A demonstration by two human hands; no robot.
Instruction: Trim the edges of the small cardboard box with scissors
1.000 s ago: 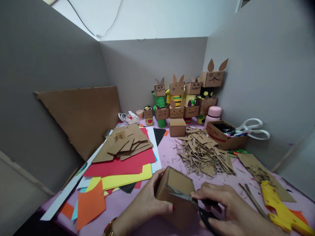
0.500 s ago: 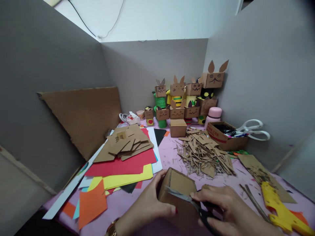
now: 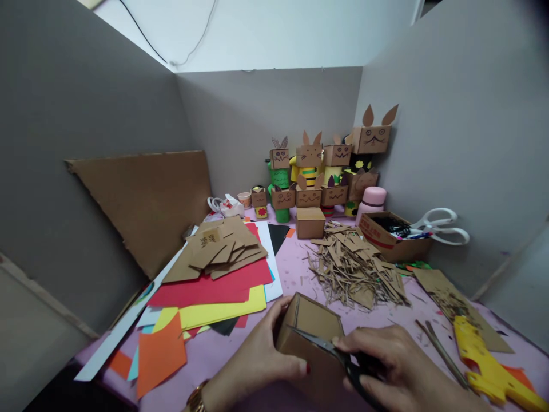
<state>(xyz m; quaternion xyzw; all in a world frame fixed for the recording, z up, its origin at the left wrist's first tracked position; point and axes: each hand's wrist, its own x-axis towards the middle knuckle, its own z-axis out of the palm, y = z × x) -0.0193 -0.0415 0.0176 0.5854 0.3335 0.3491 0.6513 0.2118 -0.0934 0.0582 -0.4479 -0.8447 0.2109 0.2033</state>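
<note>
A small brown cardboard box (image 3: 317, 318) is tilted near the front edge of the table. My left hand (image 3: 266, 352) wraps round its left side, thumb on the front face. Black-handled scissors (image 3: 362, 375) are gripped in my right hand (image 3: 392, 363), and their blades lie along the box's upper front edge. The fingers of my right hand partly hide the handles and the box's right side.
Cardboard scraps (image 3: 355, 266) are heaped beyond the box. Coloured paper (image 3: 214, 289) under cardboard pieces (image 3: 227, 246) lies left; a yellow glue gun (image 3: 484, 366) lies right. Cardboard animal figures (image 3: 309, 154) stand behind, beside a pink bottle (image 3: 372, 201) and an open box (image 3: 386, 243).
</note>
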